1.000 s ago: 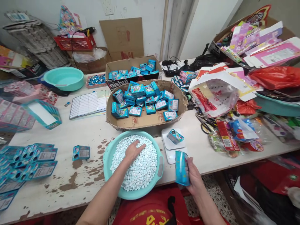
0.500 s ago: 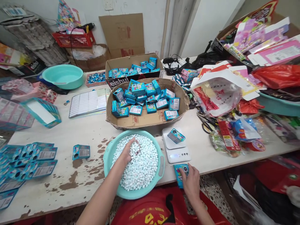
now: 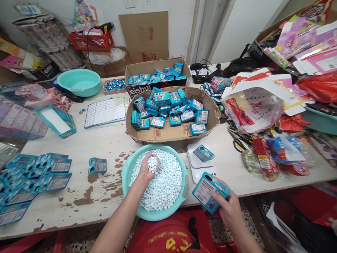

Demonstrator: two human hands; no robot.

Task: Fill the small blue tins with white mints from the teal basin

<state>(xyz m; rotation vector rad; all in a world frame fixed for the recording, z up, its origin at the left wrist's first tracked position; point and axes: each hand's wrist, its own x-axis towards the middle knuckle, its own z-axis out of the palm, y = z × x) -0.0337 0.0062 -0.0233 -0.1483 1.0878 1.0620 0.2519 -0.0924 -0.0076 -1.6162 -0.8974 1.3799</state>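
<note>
My left hand (image 3: 147,168) is cupped closed around a scoop of small white candies, just above the heap in the teal basin (image 3: 184,182) at the table's near edge. My right hand (image 3: 229,205) grips a small blue box (image 3: 209,189) held tilted over the table edge, to the right of the basin. A white scale (image 3: 202,163) sits just beyond it with another blue box (image 3: 203,153) lying on its plate.
A shallow cardboard tray (image 3: 207,124) of several blue boxes stands behind the basin, a second carton (image 3: 139,68) behind that. Flat blue box blanks (image 3: 31,175) lie at left, one lone box (image 3: 97,165) nearer. Bags, scissors and packaging (image 3: 263,116) crowd the right side.
My left hand went from lying flat on the candies to closing and lifting a handful. My right hand dipped to the table edge with the box, then raised it tilted.
</note>
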